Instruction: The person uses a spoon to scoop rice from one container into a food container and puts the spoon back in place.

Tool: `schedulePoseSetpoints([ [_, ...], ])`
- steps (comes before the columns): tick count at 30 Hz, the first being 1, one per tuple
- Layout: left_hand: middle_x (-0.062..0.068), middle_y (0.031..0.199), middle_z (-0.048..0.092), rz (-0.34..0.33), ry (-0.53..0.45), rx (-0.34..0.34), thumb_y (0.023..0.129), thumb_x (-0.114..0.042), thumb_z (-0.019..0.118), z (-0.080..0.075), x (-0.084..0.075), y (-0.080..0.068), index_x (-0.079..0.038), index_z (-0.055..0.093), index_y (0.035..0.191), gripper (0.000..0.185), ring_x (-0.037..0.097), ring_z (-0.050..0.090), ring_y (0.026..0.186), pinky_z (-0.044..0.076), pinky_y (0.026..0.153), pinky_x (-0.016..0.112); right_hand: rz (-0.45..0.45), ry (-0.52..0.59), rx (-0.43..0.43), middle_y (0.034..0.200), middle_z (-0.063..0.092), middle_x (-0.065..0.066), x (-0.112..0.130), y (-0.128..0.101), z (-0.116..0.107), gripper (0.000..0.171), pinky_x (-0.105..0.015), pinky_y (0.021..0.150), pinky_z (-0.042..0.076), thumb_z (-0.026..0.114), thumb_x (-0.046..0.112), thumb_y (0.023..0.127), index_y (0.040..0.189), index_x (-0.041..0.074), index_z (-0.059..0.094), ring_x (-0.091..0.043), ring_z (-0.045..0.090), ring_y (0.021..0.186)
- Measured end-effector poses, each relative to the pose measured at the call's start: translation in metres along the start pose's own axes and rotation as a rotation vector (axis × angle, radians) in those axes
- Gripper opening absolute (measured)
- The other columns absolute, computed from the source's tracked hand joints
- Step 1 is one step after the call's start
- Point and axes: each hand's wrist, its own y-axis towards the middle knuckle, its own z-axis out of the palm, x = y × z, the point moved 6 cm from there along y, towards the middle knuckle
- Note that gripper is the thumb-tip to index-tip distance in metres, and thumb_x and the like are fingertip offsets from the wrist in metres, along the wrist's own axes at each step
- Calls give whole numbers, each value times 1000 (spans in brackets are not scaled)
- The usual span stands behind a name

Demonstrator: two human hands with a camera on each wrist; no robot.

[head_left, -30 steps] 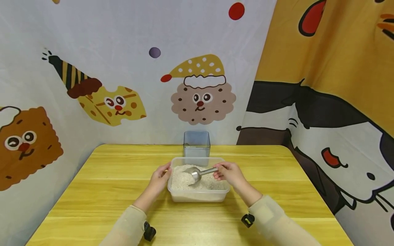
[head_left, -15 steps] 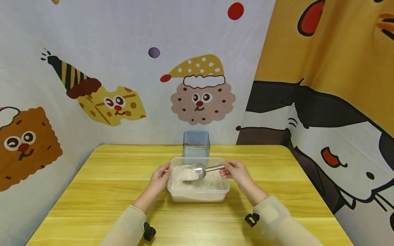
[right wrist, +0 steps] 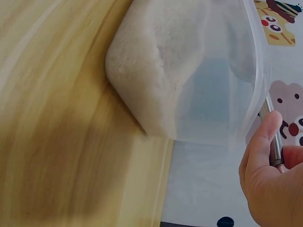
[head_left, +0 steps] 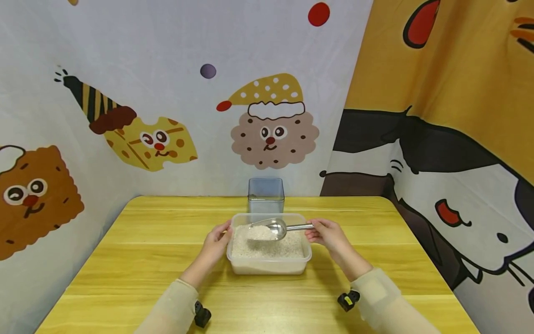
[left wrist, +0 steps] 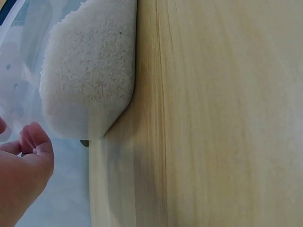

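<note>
Between the two hands sits a clear plastic container [head_left: 269, 268] partly filled with rice [head_left: 269, 250]. My right hand [head_left: 329, 235] grips the handle of a metal scoop [head_left: 280, 229]. Its bowl carries a heap of rice and hangs over the rice in the container, tilted toward the left. In the right wrist view, thumb and fingers wrap the scoop's handle [right wrist: 275, 146] just beyond the container's rim. At the container's left side, my left hand [head_left: 216, 242] holds the rim and wall. The left wrist view has its fingers [left wrist: 40, 139] bent at the container's corner.
A bluish see-through square bin [head_left: 266, 190] stands right behind the container, near the table's back edge. The wooden table [head_left: 158, 241] meets a cloth backdrop [head_left: 179, 46] with cartoon prints. Each sleeve carries a small black camera [head_left: 348, 300].
My right hand has drawn the scoop rightward and up out of the rice, and its bowl has levelled with rice in it. The left hand and the container have stayed put.
</note>
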Motion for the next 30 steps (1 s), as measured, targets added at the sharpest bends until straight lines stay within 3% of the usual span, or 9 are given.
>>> schedulePoseSetpoints([
  [6, 25, 123, 49, -9, -5, 12, 99, -9, 47, 1, -24, -12, 7, 42, 138, 42, 17, 51, 95, 43, 76, 16, 5, 23, -3, 73, 65, 2, -3, -1, -7, 35, -19, 63, 52, 37, 12, 103, 120, -16, 49, -7, 61, 66],
  [9, 25, 122, 49, 0, -3, 18, 99, -9, 47, 0, -28, -15, 7, 42, 138, 42, 15, 50, 94, 43, 76, 15, 9, 35, -6, 72, 64, 2, -4, -2, -10, 35, -19, 63, 52, 36, 12, 103, 120, -16, 48, -6, 60, 65],
  [11, 26, 124, 48, -8, -4, 22, 99, -9, 47, 0, -26, -14, 6, 41, 138, 43, 15, 50, 95, 43, 77, 16, 11, 47, -6, 72, 64, 2, -5, -2, -11, 35, -18, 62, 51, 36, 12, 103, 120, -16, 48, -7, 60, 65],
  [18, 22, 127, 49, -5, 13, 5, 100, -17, 48, -3, 7, 3, 2, 41, 141, 46, 16, 51, 99, 43, 78, 17, 19, 67, -8, 73, 64, 1, -7, -3, -16, 36, -19, 63, 51, 35, 13, 103, 121, -15, 47, -7, 59, 65],
  [30, 21, 125, 49, 7, 32, 0, 100, -18, 48, -1, 5, 1, 0, 43, 140, 44, 13, 50, 95, 43, 79, 17, 17, 73, -29, 74, 63, 2, -5, -6, -25, 35, -19, 64, 51, 34, 15, 104, 120, -13, 50, -7, 58, 67],
])
